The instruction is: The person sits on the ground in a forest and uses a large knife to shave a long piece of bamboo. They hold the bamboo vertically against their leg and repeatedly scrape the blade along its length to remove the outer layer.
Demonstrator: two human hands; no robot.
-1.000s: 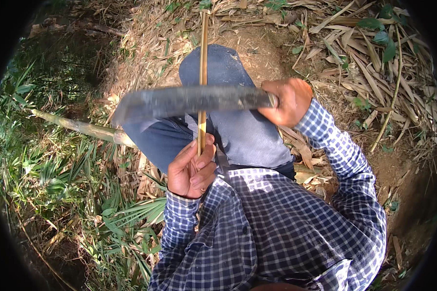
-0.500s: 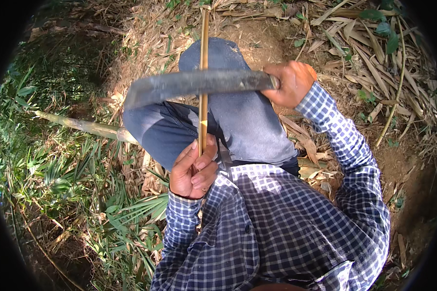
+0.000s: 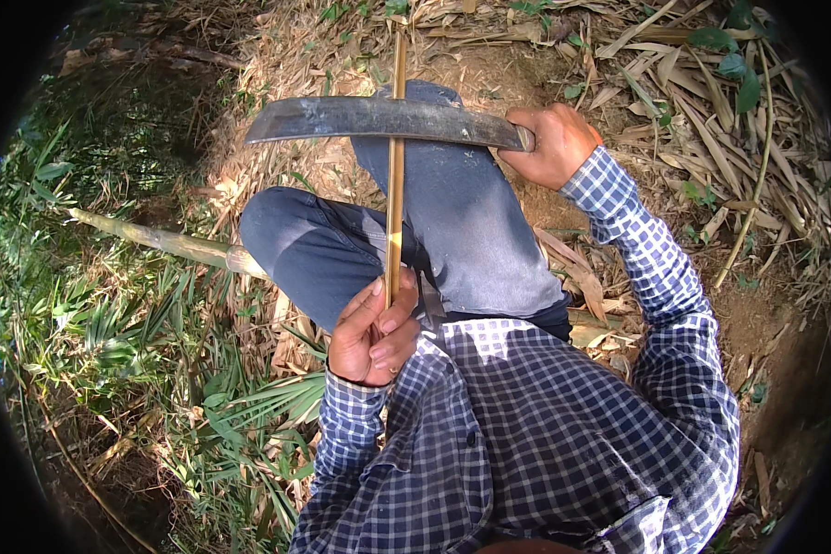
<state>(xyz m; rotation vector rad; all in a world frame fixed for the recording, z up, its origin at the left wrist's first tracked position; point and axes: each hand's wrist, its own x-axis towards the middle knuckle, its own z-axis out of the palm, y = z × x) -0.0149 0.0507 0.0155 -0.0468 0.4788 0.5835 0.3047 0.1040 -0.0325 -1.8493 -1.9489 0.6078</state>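
My left hand (image 3: 374, 332) pinches the near end of a thin bamboo strip (image 3: 395, 208), which points away from me over my legs. In my right hand (image 3: 554, 145) is the handle of a machete (image 3: 379, 119), its handle mostly hidden by the fingers. The long, dark, slightly curved blade lies crosswise over the strip, covering part of it near its far end. Blade and strip cross almost at a right angle above my knee. Whether the edge bites into the strip I cannot tell.
My bent legs (image 3: 471, 231) in dark trousers are beneath the strip. A bamboo pole (image 3: 157, 238) lies to the left by my knee, among green leaves (image 3: 111, 342). Dry bamboo leaves (image 3: 711, 120) cover the ground at the right.
The machete has moved away from me along the strip, toward its far end. My left hand and the strip have shifted slightly to the right.
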